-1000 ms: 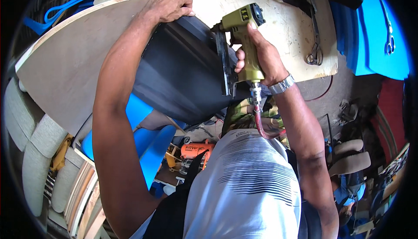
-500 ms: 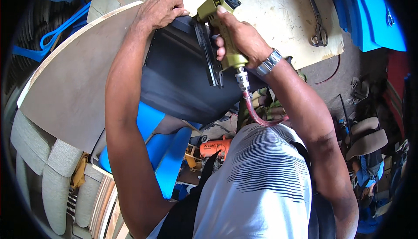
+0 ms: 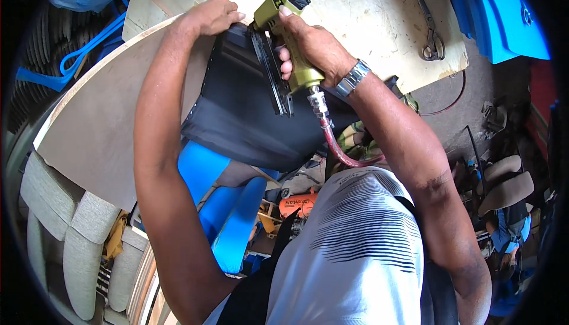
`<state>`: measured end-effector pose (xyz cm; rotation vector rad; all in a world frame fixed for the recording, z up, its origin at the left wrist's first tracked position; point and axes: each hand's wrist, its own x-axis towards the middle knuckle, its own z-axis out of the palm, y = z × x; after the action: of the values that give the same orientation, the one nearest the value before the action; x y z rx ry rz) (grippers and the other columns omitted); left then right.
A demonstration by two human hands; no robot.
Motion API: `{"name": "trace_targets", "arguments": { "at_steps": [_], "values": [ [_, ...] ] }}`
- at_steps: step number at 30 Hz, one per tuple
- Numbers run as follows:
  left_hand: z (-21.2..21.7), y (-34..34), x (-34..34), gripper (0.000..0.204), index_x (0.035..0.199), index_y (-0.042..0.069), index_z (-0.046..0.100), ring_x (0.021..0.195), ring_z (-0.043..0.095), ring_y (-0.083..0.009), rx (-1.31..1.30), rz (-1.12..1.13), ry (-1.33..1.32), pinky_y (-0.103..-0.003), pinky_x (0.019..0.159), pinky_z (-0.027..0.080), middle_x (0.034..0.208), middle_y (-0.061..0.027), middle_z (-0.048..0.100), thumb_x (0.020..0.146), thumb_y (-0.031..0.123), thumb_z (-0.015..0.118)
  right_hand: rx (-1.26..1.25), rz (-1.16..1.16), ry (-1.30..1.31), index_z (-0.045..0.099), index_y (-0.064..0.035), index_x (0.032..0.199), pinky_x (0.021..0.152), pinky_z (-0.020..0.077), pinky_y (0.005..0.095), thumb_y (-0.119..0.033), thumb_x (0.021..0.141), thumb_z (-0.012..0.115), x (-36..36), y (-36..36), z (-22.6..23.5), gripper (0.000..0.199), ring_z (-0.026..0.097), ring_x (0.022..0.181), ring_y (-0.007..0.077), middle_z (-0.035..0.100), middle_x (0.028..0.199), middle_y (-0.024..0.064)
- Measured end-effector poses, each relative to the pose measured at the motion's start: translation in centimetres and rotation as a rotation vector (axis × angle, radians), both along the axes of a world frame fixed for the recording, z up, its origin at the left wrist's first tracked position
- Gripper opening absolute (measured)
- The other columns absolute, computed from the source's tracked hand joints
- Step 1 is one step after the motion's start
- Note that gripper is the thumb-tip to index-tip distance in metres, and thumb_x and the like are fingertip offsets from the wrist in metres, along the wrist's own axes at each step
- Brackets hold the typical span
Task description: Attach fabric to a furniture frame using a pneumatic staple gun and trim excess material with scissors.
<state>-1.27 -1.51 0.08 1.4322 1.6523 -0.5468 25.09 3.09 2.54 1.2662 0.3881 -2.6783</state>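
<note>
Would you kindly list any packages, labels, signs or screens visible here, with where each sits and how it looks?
Label on the yellow-green staple gun: a small dark sticker near its head, beside the right hand.
Marking on the orange power tool: dark lettering on its casing, low in the middle, below the black fabric.
No packages, signs or screens show.

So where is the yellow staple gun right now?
Upper middle of the head view: the yellow-green staple gun is in the right hand, its nose against the black fabric beside the left hand.
</note>
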Motion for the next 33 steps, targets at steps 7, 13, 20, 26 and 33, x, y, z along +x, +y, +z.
{"name": "trace_targets", "arguments": {
  "at_steps": [7,13,20,26,33],
  "values": [
    [1.0,2.2,-1.0,0.017,0.091,0.000,0.063,0.069,0.057,-0.0207,-0.265,-0.061,-0.009,-0.038,0.068,0.047,0.073,-0.0105,0.063,0.091,0.017,0.060,-0.013,-0.040,0.038,0.055,0.0038,0.110,0.050,0.0582,0.0359,-0.052,0.096,0.055,-0.6,0.1,-0.5,0.058,0.064,0.055,0.0193,0.061,0.073,0.0092],
    [0.7,2.4,-1.3,0.020,0.093,0.000,0.065,0.073,0.060,-0.0217,-0.225,0.004,-0.058,-0.037,0.070,0.048,0.076,-0.0111,0.066,0.092,0.020,0.061,0.095,0.011,0.036,0.057,0.0059,0.106,0.053,0.0591,0.0364,-0.051,0.096,0.054,-2.7,-0.5,-0.9,0.058,0.066,0.057,0.0197,0.063,0.074,0.0104],
    [8.2,0.5,1.6,0.022,0.109,0.004,0.070,0.090,0.068,-0.0240,0.920,0.300,-0.033,-0.034,0.083,0.051,0.099,-0.0156,0.071,0.095,0.017,0.060,0.112,-0.014,0.050,0.056,0.0068,0.105,0.053,0.0591,0.0368,-0.055,0.095,0.055,-3.3,0.4,-0.8,0.062,0.065,0.055,0.0203,0.063,0.074,0.0104],
    [10.2,-19.9,7.0,0.019,0.107,-0.005,0.065,0.092,0.065,-0.0242,1.259,0.833,0.661,-0.033,0.079,0.053,0.102,-0.0152,0.067,0.096,0.011,0.064,0.095,0.060,0.065,0.053,0.0039,0.117,0.055,0.0603,0.0374,-0.054,0.094,0.057,-5.9,1.1,-1.7,0.062,0.066,0.061,0.0199,0.062,0.079,0.0103],
    [2.3,-46.0,11.4,0.069,0.124,-0.009,0.053,0.104,0.060,-0.0263,0.485,2.045,0.884,-0.039,0.094,0.050,0.120,-0.0193,0.062,0.081,0.037,0.082,0.428,0.261,-0.300,0.058,-0.0084,0.113,0.049,0.0529,0.0320,-0.058,0.093,0.057,9.8,4.8,2.2,0.054,0.062,0.052,0.0179,0.062,0.073,0.0056]
  ]
}}
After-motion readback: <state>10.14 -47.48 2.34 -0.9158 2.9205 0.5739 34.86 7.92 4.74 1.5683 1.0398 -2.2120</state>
